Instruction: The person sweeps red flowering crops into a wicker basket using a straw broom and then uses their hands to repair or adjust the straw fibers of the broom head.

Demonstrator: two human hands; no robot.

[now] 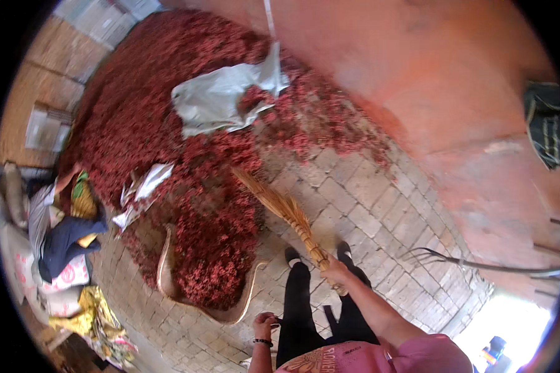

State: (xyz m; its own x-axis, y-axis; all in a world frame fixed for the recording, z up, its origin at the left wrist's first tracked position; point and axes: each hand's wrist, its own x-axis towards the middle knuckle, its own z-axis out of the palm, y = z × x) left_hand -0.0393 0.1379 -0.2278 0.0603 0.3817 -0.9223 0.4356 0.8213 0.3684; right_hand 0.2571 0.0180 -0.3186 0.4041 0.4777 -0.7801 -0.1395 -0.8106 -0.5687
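My right hand [337, 271] grips the bound handle of a straw broom [281, 207], whose bristles point up-left and touch the edge of a big heap of red dried chillies [162, 118]. My left hand [262, 324] hangs by my hip with its fingers curled; I cannot make out anything in it. In front of my feet a wide shallow metal pan [168, 280] lies on the brick floor, heaped with chillies. A grey sack [218, 99] lies on top of the heap.
A person [59, 230] crouches at the left by filled sacks and cloth. A pitchfork [473, 264] lies against the red wall [454, 93] on the right. Crumpled white sheets [140, 189] rest on the heap's left side. Brick paving [361, 205] runs between heap and wall.
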